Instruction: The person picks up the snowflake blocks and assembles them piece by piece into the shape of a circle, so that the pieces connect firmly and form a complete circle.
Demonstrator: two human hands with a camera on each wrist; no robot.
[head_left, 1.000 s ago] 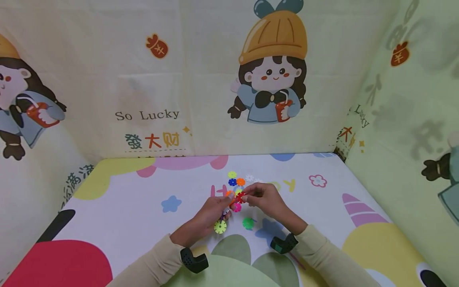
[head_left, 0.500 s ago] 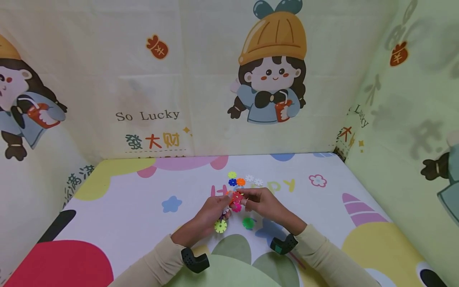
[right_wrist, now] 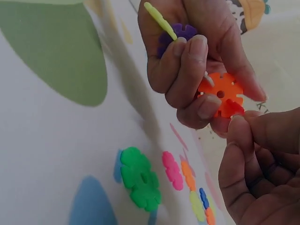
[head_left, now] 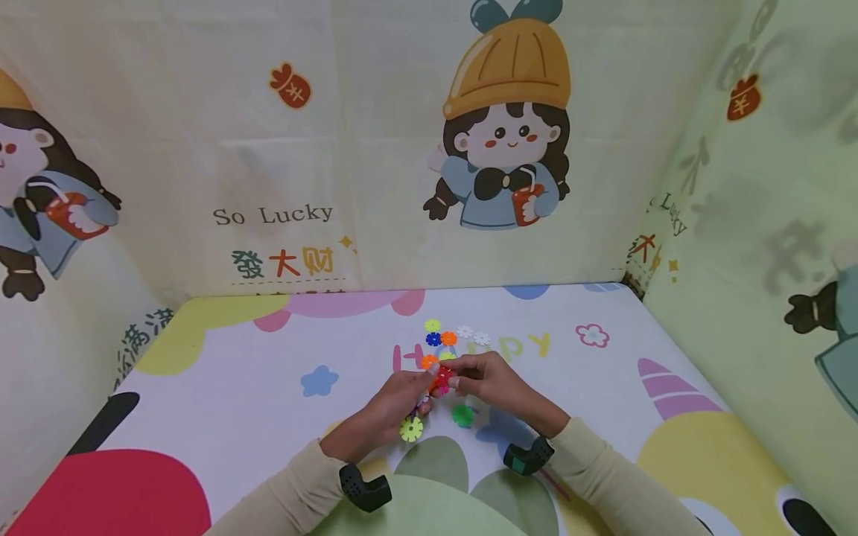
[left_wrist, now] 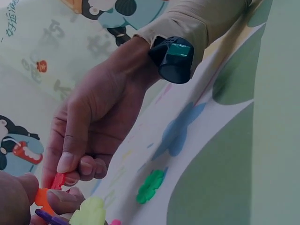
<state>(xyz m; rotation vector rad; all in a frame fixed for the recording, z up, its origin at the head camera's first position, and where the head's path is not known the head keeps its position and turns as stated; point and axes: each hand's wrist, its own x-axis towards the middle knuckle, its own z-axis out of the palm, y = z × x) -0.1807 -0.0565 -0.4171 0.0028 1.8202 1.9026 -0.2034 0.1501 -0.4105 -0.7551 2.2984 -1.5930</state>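
My left hand (head_left: 392, 406) grips a joined chain of notched plastic snowflake discs. In the right wrist view, its thumb and fingers hold an orange disc (right_wrist: 225, 85), with a purple disc (right_wrist: 185, 32) and a yellow disc (right_wrist: 160, 21) further down the chain. A bit of white piece (right_wrist: 209, 79) shows between the fingers. Thumb and index finger of my right hand (head_left: 499, 381) pinch a red disc (head_left: 441, 377), which meets the orange disc's edge; whether their slots are engaged I cannot tell. Below the hands, a green disc (head_left: 463, 415) lies on the table.
Beyond the hands lie loose discs: an orange one (head_left: 429, 362), a blue one (head_left: 433, 339), another orange one (head_left: 448, 338), a yellow one (head_left: 432, 325) and white ones (head_left: 464, 331). A pink disc (right_wrist: 172, 170) lies near the green one. A printed cloth wall (head_left: 389, 186) stands behind the table.
My right hand has moved left and slightly down, bringing the red disc against the orange disc in my left hand. The left hand stays almost still.
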